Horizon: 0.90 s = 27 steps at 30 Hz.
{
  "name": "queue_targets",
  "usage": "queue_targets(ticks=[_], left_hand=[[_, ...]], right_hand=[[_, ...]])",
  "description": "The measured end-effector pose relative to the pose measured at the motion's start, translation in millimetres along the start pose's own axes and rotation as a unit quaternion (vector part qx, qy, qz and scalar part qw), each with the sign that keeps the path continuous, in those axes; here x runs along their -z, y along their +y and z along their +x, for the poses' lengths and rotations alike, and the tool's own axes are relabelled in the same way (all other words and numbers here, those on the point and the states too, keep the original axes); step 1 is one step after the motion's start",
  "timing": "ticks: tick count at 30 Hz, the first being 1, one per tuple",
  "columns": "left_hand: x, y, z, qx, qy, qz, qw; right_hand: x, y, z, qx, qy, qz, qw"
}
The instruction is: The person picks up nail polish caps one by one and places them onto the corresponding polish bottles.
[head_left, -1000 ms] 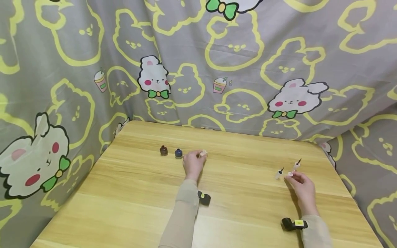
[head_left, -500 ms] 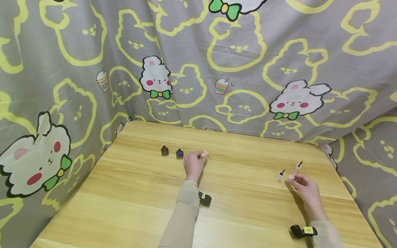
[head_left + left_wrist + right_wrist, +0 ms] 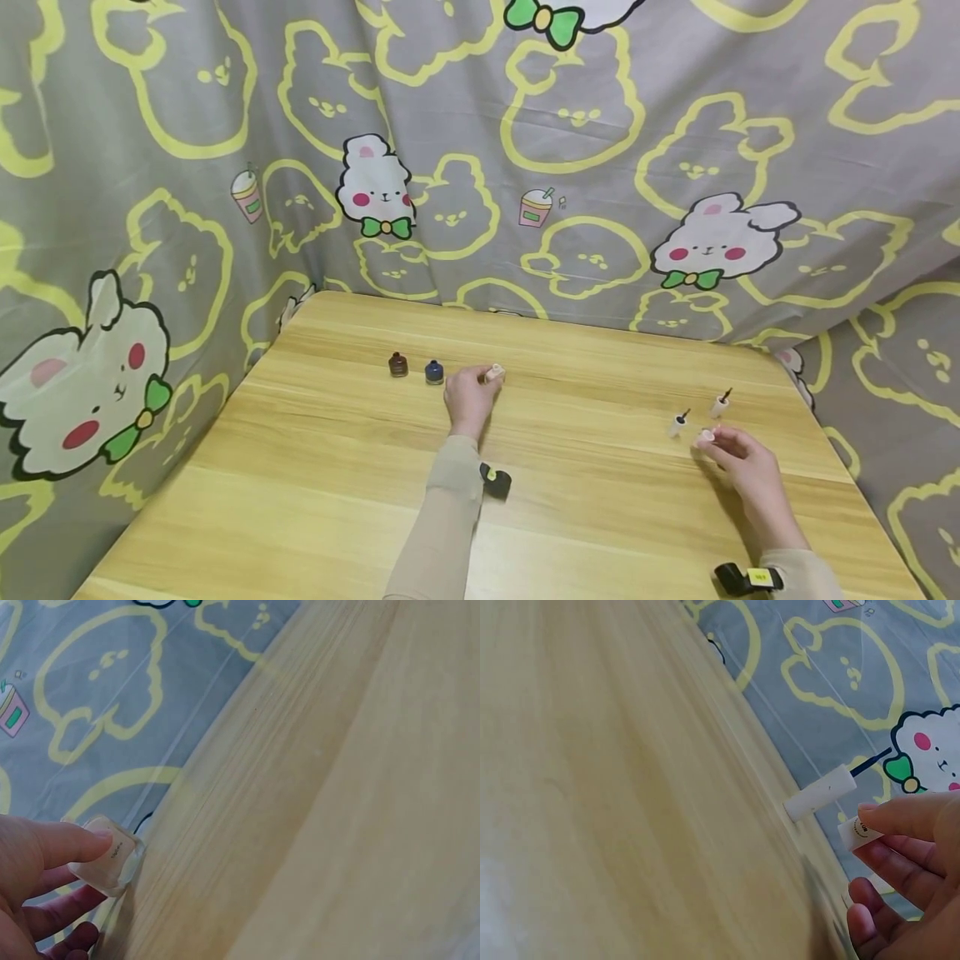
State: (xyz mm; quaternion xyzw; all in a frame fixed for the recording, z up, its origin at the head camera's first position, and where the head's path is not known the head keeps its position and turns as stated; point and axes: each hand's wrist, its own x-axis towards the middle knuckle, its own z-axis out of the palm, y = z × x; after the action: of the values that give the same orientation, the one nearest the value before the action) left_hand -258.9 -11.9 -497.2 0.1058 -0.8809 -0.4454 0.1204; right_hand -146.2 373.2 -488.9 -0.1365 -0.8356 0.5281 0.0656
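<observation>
My left hand [image 3: 468, 402] pinches a small pale, cream nail polish bottle [image 3: 112, 859] between thumb and fingers, close over the table. Left of it, an uncapped blue nail polish bottle [image 3: 434, 373] and a dark brown one [image 3: 398, 365] stand upright. My right hand [image 3: 753, 479] pinches a white nail polish cap [image 3: 859, 832] with dark print on its side. Near it, two white brush caps stand on end with dark brushes pointing up: the nearer cap [image 3: 678, 427] and the farther cap [image 3: 719, 407]. One standing cap [image 3: 821, 793] shows in the right wrist view.
The wooden table [image 3: 315, 467] carries all of these things. A grey curtain [image 3: 465, 108] with yellow outlines and white rabbits hangs along its back and sides. Black cameras, including the left one [image 3: 496, 481], are strapped to both wrists.
My right hand has drawn back toward me with the cap, away from the two standing brush caps. The left hand keeps its grip on the cream bottle in nearly the same place.
</observation>
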Motion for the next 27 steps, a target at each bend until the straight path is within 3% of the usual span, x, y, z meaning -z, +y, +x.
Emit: queue_targets(ticks=[19,27], left_hand=[[0.3,0.0,0.0,0.002,0.006,-0.015,0.9999],[0.1,1.1,0.0,0.003,0.008,-0.020,0.9998]], right_hand=[[-5,-23,-12.1,0.028,-0.015,-0.039,0.9987],[-13,-31,-18.8,0.074,-0.020,-0.075,0.9943]])
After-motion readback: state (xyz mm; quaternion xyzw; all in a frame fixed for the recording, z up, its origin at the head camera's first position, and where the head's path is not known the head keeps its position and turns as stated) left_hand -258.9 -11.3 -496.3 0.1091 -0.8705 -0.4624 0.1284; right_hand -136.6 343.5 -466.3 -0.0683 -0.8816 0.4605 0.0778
